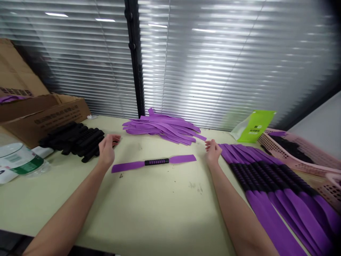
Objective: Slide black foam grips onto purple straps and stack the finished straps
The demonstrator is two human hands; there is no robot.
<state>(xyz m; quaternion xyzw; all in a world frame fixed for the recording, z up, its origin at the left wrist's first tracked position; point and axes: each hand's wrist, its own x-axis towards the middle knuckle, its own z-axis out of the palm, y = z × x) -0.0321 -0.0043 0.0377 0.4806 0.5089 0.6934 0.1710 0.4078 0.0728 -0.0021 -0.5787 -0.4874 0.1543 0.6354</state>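
A purple strap with a black ribbed sleeve around its middle [154, 162] lies flat on the table between my hands. My left hand [108, 149] hovers open just left of it, beside a heap of black ribbed sleeves [74, 140]. My right hand [212, 151] is loosely curled with nothing in it, at the strap's right end and touching the edge of a row of several finished purple straps with black sleeves [269, 177]. A pile of bare purple straps [162, 127] lies behind, near the blinds.
Cardboard boxes [39, 113] stand at the back left. A plastic bottle [18, 161] lies at the left edge. A green pouch [254, 126] and pink perforated baskets [301, 153] sit at the right. Window blinds [213, 60] close off the far side of the pale table [149, 202].
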